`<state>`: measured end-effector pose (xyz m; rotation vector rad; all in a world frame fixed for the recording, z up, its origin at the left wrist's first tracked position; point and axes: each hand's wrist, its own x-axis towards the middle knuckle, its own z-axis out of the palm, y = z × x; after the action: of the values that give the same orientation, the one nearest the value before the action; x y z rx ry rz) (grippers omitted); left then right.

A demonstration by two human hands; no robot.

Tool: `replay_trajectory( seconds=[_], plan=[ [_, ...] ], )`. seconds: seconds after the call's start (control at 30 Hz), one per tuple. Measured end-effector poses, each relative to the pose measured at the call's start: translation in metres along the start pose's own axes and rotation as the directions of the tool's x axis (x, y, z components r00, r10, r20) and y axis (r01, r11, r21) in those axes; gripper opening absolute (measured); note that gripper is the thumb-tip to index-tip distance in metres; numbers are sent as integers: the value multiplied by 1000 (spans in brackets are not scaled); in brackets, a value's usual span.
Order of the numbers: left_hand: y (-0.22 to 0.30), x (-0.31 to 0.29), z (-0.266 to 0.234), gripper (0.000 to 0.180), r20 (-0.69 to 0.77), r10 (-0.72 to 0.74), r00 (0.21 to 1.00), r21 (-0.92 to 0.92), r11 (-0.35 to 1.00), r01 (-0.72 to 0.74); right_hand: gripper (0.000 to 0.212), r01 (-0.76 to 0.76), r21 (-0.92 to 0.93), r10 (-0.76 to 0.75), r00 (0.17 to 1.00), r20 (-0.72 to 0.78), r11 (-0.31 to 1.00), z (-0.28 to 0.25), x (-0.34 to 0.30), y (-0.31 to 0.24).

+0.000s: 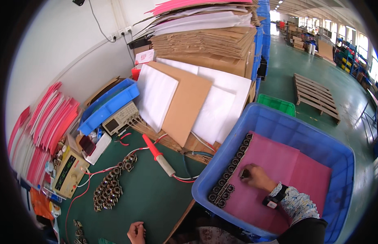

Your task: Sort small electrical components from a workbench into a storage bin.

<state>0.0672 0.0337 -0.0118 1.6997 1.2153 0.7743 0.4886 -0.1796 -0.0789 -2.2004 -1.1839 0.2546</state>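
My right hand (258, 178) reaches into a blue plastic bin (274, 112) and pinches a small dark round part (244, 174) just over a pink sheet (274, 158). Along the bin's left inner wall stand rows of similar ring-shaped coil parts (231, 166), dark with toothed edges. Over the green bench mat (144, 203), near its front edge, my left hand (137, 232) has its fingers curled in, with nothing visible in them. A cluster of the same coil parts (109, 191) lies on the mat, farther off and to the left of that hand.
A red-tipped probe (158, 155) with red and white cables lies across the mat. Test instruments (70, 174), a blue tray (109, 105) and pink sheets (54, 118) line the left side. Cardboard stacks (201, 44) rise behind. A wooden pallet (317, 96) sits on the floor.
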Motion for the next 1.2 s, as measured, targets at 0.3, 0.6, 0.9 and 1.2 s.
replay_trajectory(
  seconds=[0.3,0.6,0.9,1.2],
  plan=[
    [-32,7,-4,10,-4,-41,999,-55,998,41,46,-86,186,80,996,40,979,24,-3,-18],
    [-41,9,-1,15,46,102,994,-96,991,-97,57,26,301,-41,998,44,953,41,-3,20],
    [-55,3,-2,15,-12,232,973,-49,971,-232,27,339,-318,-355,935,8,886,-31,35,-95],
    [1,-9,-37,16,98,615,782,-50,788,-613,5,596,-312,-651,751,-111,740,-21,46,-269]
  ],
)
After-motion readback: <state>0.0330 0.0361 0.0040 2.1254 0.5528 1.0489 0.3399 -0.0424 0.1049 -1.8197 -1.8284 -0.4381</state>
